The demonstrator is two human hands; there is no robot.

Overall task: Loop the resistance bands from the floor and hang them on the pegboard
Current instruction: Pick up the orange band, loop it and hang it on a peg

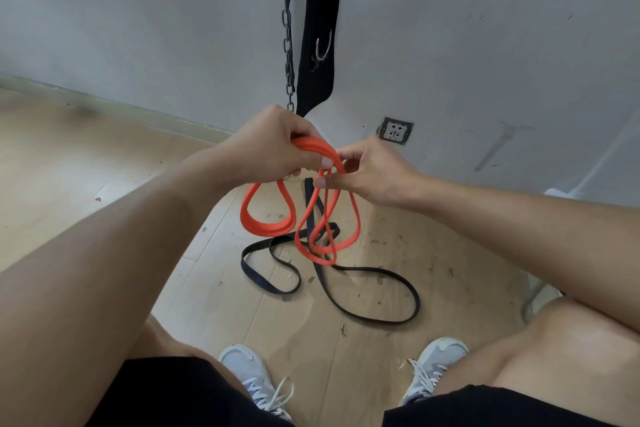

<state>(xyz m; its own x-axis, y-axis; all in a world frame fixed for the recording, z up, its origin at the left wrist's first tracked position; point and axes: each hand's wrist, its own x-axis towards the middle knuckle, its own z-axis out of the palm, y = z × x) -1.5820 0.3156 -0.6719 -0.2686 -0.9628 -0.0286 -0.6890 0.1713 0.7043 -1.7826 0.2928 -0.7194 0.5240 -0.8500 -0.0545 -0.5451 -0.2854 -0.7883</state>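
An orange resistance band (266, 224) hangs in several loops in front of me, above the floor. My left hand (273, 146) grips the gathered top of the loops with curled fingers. Just to its right, my right hand (367, 172) pinches one orange strand between thumb and fingers. A long black resistance band (377, 317) lies tangled on the wooden floor under the orange loops. No pegboard is in view.
A black chain (287, 28) and a black strap with a metal hook (318, 28) hang down the grey wall ahead. A wall socket (396, 131) sits low on the wall. My knees and grey shoes (249, 374) are at the bottom.
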